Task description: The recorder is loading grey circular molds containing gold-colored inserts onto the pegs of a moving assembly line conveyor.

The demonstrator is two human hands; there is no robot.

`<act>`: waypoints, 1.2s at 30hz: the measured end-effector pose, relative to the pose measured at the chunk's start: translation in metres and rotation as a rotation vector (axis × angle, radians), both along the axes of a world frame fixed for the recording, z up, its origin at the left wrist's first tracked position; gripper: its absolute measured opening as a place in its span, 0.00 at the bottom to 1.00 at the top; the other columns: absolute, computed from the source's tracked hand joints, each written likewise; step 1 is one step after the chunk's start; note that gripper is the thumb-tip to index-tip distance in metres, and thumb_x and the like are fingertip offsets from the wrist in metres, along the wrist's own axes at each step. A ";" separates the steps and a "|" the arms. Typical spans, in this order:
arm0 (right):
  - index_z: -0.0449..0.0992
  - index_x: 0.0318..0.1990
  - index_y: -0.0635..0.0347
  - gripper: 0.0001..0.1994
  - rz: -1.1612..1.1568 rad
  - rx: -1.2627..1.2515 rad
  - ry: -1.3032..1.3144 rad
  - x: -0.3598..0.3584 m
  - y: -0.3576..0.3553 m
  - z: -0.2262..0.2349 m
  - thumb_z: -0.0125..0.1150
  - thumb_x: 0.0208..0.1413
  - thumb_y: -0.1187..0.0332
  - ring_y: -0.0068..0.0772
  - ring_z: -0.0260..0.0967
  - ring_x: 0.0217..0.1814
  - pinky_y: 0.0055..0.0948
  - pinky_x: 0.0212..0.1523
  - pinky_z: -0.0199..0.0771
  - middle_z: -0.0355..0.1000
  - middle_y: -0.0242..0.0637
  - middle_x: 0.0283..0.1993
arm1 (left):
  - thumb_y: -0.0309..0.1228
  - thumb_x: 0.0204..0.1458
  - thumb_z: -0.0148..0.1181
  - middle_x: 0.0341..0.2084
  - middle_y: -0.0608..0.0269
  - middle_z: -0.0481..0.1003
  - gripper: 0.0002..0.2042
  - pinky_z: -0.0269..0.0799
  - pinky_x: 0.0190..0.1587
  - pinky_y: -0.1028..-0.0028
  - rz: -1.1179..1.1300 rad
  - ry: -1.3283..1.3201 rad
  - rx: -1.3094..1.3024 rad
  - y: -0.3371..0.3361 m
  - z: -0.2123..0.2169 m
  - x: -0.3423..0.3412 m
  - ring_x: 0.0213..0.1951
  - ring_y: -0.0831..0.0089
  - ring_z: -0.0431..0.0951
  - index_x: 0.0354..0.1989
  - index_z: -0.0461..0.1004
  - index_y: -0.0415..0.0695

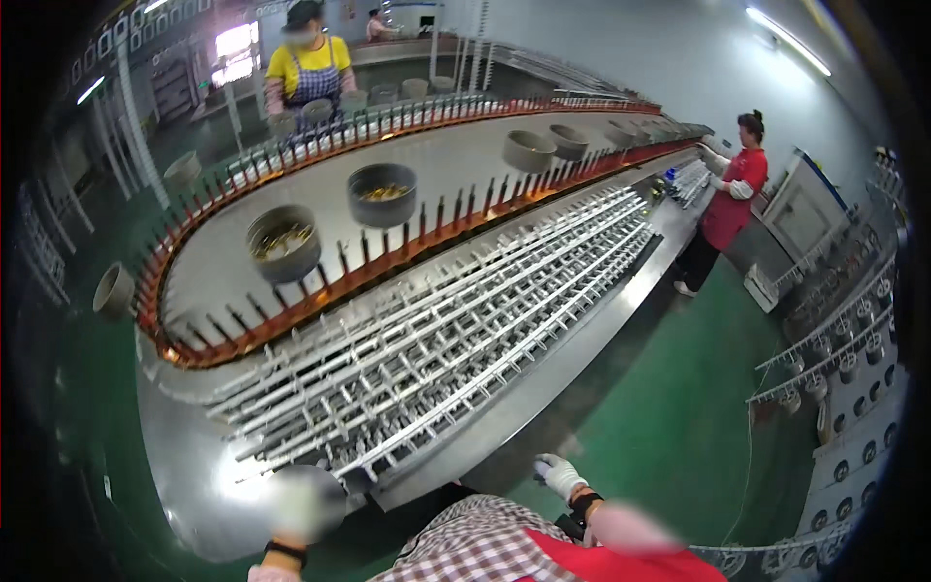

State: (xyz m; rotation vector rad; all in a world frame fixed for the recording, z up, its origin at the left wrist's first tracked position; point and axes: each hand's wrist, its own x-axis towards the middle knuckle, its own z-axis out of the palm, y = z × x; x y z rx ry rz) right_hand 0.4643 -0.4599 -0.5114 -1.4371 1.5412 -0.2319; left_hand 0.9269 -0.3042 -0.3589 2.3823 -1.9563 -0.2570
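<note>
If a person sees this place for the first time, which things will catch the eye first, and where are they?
The long curved machine table fills the middle, with rows of white metal racks and an orange track of dark pins looping around grey round tubs. At the bottom edge, the right hand in a white glove hangs beside the table, and the left hand is blurred over its shiny end. Two other people stand farther off, one in yellow and one in red.

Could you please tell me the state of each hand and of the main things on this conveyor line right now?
left hand: gloved, blurred, at the table rim; grip unclear.
right hand: gloved, fingers loosely curled, holding nothing, off the table.
near grey tub: upright, partly filled.
second grey tub: upright, partly filled.
metal rods: lying in rows.
</note>
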 end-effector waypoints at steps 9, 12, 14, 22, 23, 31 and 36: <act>0.67 0.41 0.63 0.21 -0.709 0.208 -2.025 0.122 -0.205 0.162 0.42 0.55 0.52 0.33 0.64 0.35 0.33 0.36 0.67 0.66 0.37 0.34 | 0.23 0.48 0.52 0.45 0.51 0.66 0.18 0.64 0.48 0.66 -0.115 0.025 0.083 0.007 0.198 -0.032 0.47 0.59 0.66 0.49 0.64 0.42; 0.71 0.31 0.58 0.18 -0.917 0.197 -1.869 0.127 -0.222 0.159 0.43 0.56 0.53 0.21 0.53 0.16 0.22 0.17 0.57 0.62 0.28 0.20 | 0.26 0.51 0.49 0.41 0.55 0.69 0.13 0.65 0.46 0.70 0.181 0.563 -0.192 0.010 0.157 0.001 0.43 0.67 0.69 0.45 0.69 0.43; 0.71 0.34 0.56 0.18 -0.962 0.135 -1.661 0.161 -0.194 0.174 0.43 0.56 0.50 0.22 0.54 0.17 0.21 0.17 0.57 0.62 0.29 0.21 | 0.28 0.51 0.49 0.38 0.56 0.70 0.12 0.65 0.45 0.70 0.371 0.528 -0.037 0.034 0.138 0.025 0.41 0.68 0.69 0.44 0.70 0.42; 0.65 0.40 0.55 0.13 -0.929 0.171 -1.552 0.155 -0.149 0.149 0.46 0.55 0.57 0.23 0.57 0.18 0.21 0.15 0.57 0.63 0.30 0.23 | 0.24 0.39 0.61 0.35 0.53 0.72 0.16 0.65 0.44 0.68 0.282 0.511 -0.056 0.060 0.112 0.000 0.40 0.62 0.70 0.40 0.72 0.40; 0.64 0.40 0.54 0.13 -0.926 0.210 -1.543 0.159 -0.143 0.137 0.46 0.55 0.55 0.23 0.56 0.18 0.21 0.15 0.56 0.64 0.30 0.23 | 0.27 0.42 0.59 0.35 0.52 0.72 0.13 0.66 0.43 0.67 0.268 0.442 -0.005 0.071 0.106 0.004 0.39 0.61 0.71 0.38 0.72 0.38; 0.66 0.39 0.55 0.16 -0.590 0.103 -1.547 0.167 -0.136 0.091 0.42 0.57 0.53 0.33 0.63 0.30 0.32 0.35 0.68 0.67 0.36 0.30 | 0.40 0.41 0.59 0.23 0.54 0.72 0.14 0.68 0.33 0.65 0.021 0.195 -0.191 0.091 0.043 0.050 0.28 0.58 0.73 0.34 0.75 0.46; 0.66 0.39 0.56 0.19 -0.569 0.183 -1.423 0.171 -0.145 0.060 0.42 0.56 0.50 0.38 0.62 0.32 0.35 0.34 0.65 0.66 0.41 0.33 | 0.45 0.47 0.52 0.27 0.53 0.73 0.16 0.68 0.35 0.65 0.085 0.078 0.033 0.085 0.013 0.065 0.32 0.57 0.73 0.34 0.75 0.46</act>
